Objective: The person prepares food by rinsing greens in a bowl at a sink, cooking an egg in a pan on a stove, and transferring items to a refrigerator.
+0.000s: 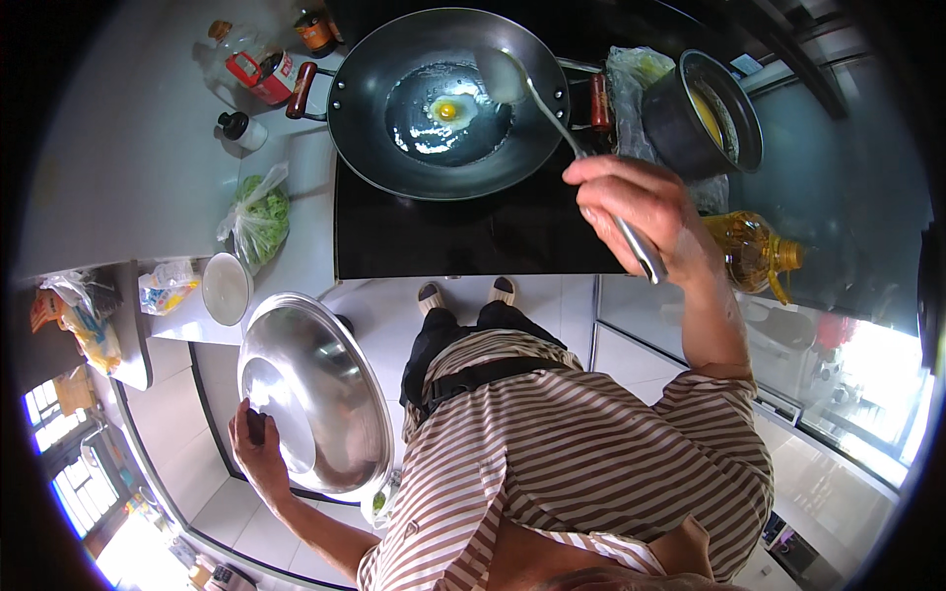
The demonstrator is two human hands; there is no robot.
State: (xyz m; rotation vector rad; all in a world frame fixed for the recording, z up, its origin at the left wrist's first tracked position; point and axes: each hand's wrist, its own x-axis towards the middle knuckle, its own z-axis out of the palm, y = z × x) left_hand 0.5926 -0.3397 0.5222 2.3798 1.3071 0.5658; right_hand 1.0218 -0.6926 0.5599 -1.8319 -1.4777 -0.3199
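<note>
My right hand point(639, 210) grips the metal handle of a spatula point(547, 107), whose blade is over the right side of a wok point(443, 173). In the wok, a cracked egg point(451, 112) with a whole yellow yolk lies in a shiny pool of liquid. The wok has two red-brown side handles and stands on a black cooktop point(443, 236). With its fingers around the dark knob, my left hand point(260, 447) holds a large domed metal lid point(336, 399) beside my body, away from the wok.
Right of the wok are a dark pot point(669, 122) with yellowish contents and an oil bottle point(746, 251). On the left stand a glass jar point(240, 55), a small black-capped bottle point(247, 131), a bag of greens point(260, 218) and a white bowl point(227, 288).
</note>
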